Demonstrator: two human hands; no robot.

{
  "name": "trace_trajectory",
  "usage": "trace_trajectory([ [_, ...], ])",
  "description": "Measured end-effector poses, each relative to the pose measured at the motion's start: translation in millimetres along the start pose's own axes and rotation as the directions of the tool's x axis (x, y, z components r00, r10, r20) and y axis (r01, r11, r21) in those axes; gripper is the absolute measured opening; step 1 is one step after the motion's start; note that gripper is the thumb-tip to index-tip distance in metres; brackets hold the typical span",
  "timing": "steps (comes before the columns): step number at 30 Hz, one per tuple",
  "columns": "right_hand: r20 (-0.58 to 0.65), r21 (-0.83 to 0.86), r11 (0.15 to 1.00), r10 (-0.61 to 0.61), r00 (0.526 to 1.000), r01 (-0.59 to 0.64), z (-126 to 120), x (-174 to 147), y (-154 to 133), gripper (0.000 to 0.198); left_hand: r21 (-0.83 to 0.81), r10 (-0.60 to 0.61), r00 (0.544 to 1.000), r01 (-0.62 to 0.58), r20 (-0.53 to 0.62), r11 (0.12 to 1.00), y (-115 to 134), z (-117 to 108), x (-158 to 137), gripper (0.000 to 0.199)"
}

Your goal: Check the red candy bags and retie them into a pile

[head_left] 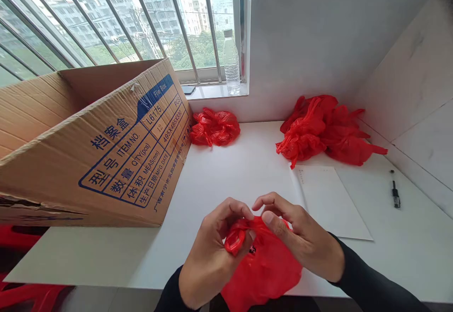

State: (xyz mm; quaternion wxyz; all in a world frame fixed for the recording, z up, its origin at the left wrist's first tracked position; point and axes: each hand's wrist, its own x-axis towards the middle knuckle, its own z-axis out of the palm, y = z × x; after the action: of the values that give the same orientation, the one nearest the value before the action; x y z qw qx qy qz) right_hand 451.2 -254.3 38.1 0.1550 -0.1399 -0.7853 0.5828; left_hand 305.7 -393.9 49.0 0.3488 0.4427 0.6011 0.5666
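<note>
A red plastic bag (271,267) hangs between my two hands over the table's front edge, with a small dark print partly showing near its top. My left hand (221,250) is closed round its gathered upper part, and a rolled loop of red plastic sticks out between thumb and fingers. On the other side, my right hand (297,236) curls about the bag's top edge, thumb in front and fingers behind. A gap shows between its thumb tip and forefinger tip; the lower fingers are partly hidden.
An open cardboard box (141,161) stands at left by the barred window. Crumpled red bags (215,128) lie near the wall, with a larger heap (322,132) at right. White paper (332,203), a black marker (395,196) and a sill bottle (231,64) are also there.
</note>
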Motion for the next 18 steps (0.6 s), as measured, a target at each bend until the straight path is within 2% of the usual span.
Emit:
trace_trajectory([
  [1,-0.013,-0.001,0.999,0.032,0.999,-0.032,0.1,1.9,2.6,0.029,0.176,0.138,0.989,-0.127,-0.056,0.976,-4.5,1.3,-2.0,0.021],
  [2,-0.013,0.005,0.998,0.060,0.998,-0.060,0.4,3.7,5.2,0.031,0.343,0.294,0.953,-0.253,-0.073,0.905,-9.5,2.5,-3.9,0.030],
  [4,0.059,0.049,0.994,0.094,0.994,-0.097,1.9,7.1,10.1,0.032,0.548,0.538,0.843,-0.442,-0.019,0.710,-19.6,4.4,-6.5,0.043],
  [5,0.116,0.078,0.992,0.085,0.990,-0.094,3.1,8.7,11.9,0.032,0.598,0.598,0.801,-0.490,0.022,0.634,-23.8,4.8,-6.9,0.047],
  [7,0.197,0.118,0.992,0.024,0.980,-0.048,5.7,11.4,13.6,0.030,0.669,0.636,0.767,-0.515,0.080,0.536,-29.4,4.3,-6.2,0.053],
  [9,0.169,0.105,0.994,-0.039,0.985,0.022,6.3,12.9,12.6,0.026,0.733,0.621,0.776,-0.486,0.111,0.476,-32.0,2.0,-5.0,0.057],
  [12,0.008,-0.026,0.998,-0.057,0.998,0.057,-2.8,12.1,12.5,0.027,0.780,0.522,0.838,-0.430,0.157,0.455,-37.8,-7.0,-9.4,0.063],
  [15,-0.215,-0.228,0.972,0.002,0.977,-0.052,-24.5,7.6,26.1,0.026,0.836,0.444,0.872,-0.392,0.205,0.383,-55.8,-24.6,-26.8,0.064],
  [18,-0.342,-0.289,0.935,0.100,0.934,-0.206,-42.7,0.9,49.4,0.027,0.907,0.418,0.888,-0.324,0.192,0.270,-80.1,-42.5,-49.9,0.063],
])
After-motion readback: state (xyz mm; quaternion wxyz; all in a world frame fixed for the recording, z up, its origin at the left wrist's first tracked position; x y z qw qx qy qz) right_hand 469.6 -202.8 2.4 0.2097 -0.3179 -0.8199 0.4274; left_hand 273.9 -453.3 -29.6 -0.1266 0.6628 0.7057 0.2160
